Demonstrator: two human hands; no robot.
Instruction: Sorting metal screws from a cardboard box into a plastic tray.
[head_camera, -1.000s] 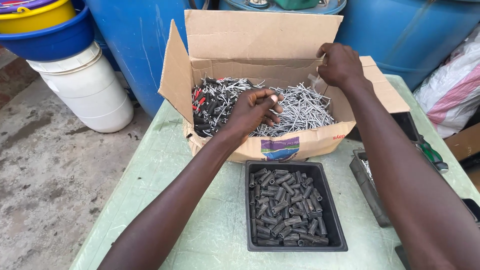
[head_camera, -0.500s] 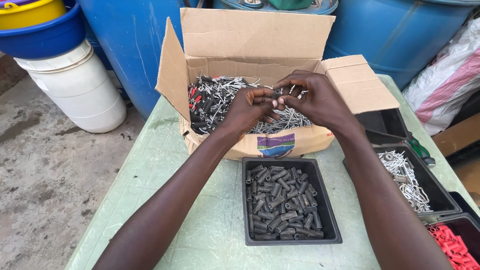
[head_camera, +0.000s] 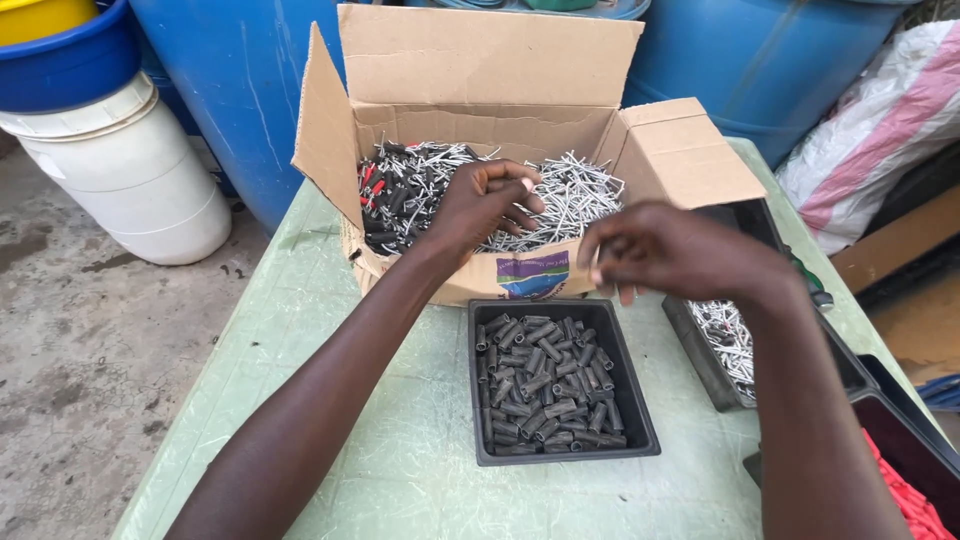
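An open cardboard box (head_camera: 500, 75) stands at the back of the pale green table (head_camera: 400, 460). It holds a heap of mixed small parts (head_camera: 410, 190): black sleeves, silver pins and a few red pieces. My left hand (head_camera: 480, 205) is inside the box over the heap, thumb pressed against curled fingers on a small part. My right hand (head_camera: 680, 255) hovers at the box's front right corner, above the gap between two trays. Its fingertips are pinched together, and what they pinch is too small to make out. A black tray of dark sleeves (head_camera: 550, 385) sits just below both hands.
On the right, a second black tray (head_camera: 725, 345) holds silver pins, and a third (head_camera: 900, 470) at the corner holds red pieces. Blue drums (head_camera: 760, 60) stand behind the table. A white bucket (head_camera: 130, 180) and a blue tub (head_camera: 60, 65) sit on the concrete floor to the left. A striped sack (head_camera: 880, 130) lies at the right.
A second ago my right hand was on the box's back flap. It then met my left hand over the heap, and has now drawn back right and toward me, out of the box.
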